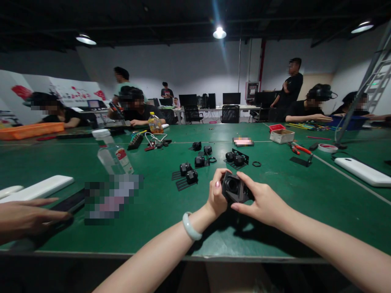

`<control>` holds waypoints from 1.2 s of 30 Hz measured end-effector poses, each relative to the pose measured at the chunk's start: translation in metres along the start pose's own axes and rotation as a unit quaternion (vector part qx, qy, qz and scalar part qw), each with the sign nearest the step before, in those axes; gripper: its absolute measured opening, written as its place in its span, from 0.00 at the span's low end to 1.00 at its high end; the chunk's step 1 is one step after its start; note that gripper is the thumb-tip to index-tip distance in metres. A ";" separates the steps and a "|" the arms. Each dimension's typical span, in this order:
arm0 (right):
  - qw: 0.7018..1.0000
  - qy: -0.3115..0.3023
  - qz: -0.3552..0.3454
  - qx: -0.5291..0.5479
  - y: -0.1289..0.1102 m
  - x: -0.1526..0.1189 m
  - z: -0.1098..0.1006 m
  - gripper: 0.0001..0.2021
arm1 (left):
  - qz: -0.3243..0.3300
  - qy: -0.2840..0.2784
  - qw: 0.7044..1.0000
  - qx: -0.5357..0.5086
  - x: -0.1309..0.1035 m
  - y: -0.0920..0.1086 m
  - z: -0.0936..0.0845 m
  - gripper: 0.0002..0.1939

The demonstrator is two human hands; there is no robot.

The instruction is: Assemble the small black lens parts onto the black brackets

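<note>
Between both hands, over the near part of the green table (275, 240), is a black camera-like part (232, 186) with a round opening facing me. My left hand (217, 193), a pale bracelet on its wrist, is closed around the left side of the part. My right hand (259, 199) grips its right side, thumb below and fingers above. Just beyond lie several similar black parts with slotted plates, among them a pair (189, 175) to the left and another pair (236, 158) straight ahead. A black ring (256, 164) rests to the right of these.
At left, another person's hand (33, 215) holds a dark object near a clear bottle (110, 152). To the right are red-handled pliers (301, 149), a white box (281, 136), a tape roll (328, 147) and a white power bank-like slab (363, 171). Several people are across the table.
</note>
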State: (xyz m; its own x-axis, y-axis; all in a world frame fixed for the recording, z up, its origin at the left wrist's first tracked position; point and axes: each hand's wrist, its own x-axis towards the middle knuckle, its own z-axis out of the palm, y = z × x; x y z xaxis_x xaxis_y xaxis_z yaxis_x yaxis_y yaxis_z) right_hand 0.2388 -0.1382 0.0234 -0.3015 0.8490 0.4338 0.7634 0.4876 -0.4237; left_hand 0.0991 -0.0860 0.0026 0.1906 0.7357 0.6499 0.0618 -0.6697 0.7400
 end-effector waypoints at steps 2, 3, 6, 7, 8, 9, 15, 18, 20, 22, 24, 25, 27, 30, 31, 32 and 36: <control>1.000 0.001 0.001 0.006 -0.001 0.000 0.000 0.37 | -0.001 0.012 1.000 -0.010 0.000 0.001 0.001 0.21; 1.000 0.002 0.001 0.008 -0.001 0.001 0.000 0.37 | -0.003 0.014 1.000 -0.018 0.000 0.001 0.002 0.21; 1.000 0.004 -0.003 0.015 -0.002 0.001 -0.001 0.37 | -0.008 0.014 0.999 -0.039 0.001 0.003 0.003 0.21; 1.000 0.006 -0.005 0.016 -0.002 0.001 -0.001 0.37 | -0.007 0.014 0.999 -0.045 0.001 0.004 0.003 0.21; 1.000 0.007 -0.007 0.017 -0.002 0.001 -0.002 0.37 | -0.006 0.013 0.999 -0.051 0.001 0.005 0.003 0.21; 1.000 0.009 -0.009 0.016 -0.002 0.001 -0.002 0.37 | -0.004 0.012 0.998 -0.057 0.001 0.006 0.003 0.21; 0.999 0.021 -0.037 -0.006 -0.002 0.001 -0.008 0.39 | 0.018 0.003 0.996 -0.090 0.004 0.013 0.003 0.21; 0.998 0.041 -0.055 -0.015 -0.002 0.003 -0.011 0.38 | 0.043 0.009 0.995 -0.095 0.011 0.019 0.004 0.21; 0.996 0.062 -0.057 -0.021 -0.001 0.007 -0.013 0.37 | 0.063 0.015 0.995 -0.079 0.018 0.021 0.006 0.21; 0.995 0.081 -0.054 -0.027 0.001 0.011 -0.013 0.37 | 0.077 0.027 0.995 -0.058 0.025 0.022 0.008 0.21; 0.994 0.092 -0.046 -0.031 0.002 0.016 -0.013 0.36 | 0.083 0.038 0.995 -0.039 0.030 0.020 0.009 0.20; 0.994 0.092 -0.042 -0.031 0.003 0.019 -0.012 0.36 | 0.083 0.041 0.995 -0.032 0.032 0.018 0.009 0.19; 0.995 0.087 -0.038 -0.030 0.003 0.024 -0.009 0.35 | 0.085 0.049 0.995 -0.024 0.033 0.015 0.007 0.19; 0.996 0.072 -0.039 -0.026 0.000 0.034 -0.004 0.35 | 0.077 0.075 0.994 -0.006 0.032 0.010 0.000 0.18; 0.997 0.068 -0.039 -0.024 -0.002 0.038 -0.002 0.34 | 0.074 0.087 0.993 0.008 0.032 0.008 -0.003 0.18; 0.997 0.064 -0.039 -0.021 -0.004 0.041 0.000 0.34 | 0.071 0.098 0.992 0.022 0.032 0.006 -0.007 0.18; 0.998 0.056 -0.032 0.005 -0.014 0.053 0.008 0.33 | 0.061 0.129 0.988 0.065 0.033 -0.001 -0.021 0.20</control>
State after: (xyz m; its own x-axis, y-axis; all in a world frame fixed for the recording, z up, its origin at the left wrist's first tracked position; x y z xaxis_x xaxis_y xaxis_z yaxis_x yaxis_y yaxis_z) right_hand 0.2076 -0.0987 0.0456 -0.2832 0.7889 0.5454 0.7388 0.5420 -0.4004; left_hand 0.0844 -0.0589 0.0269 -0.0496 0.6381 0.7684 0.1829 -0.7505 0.6351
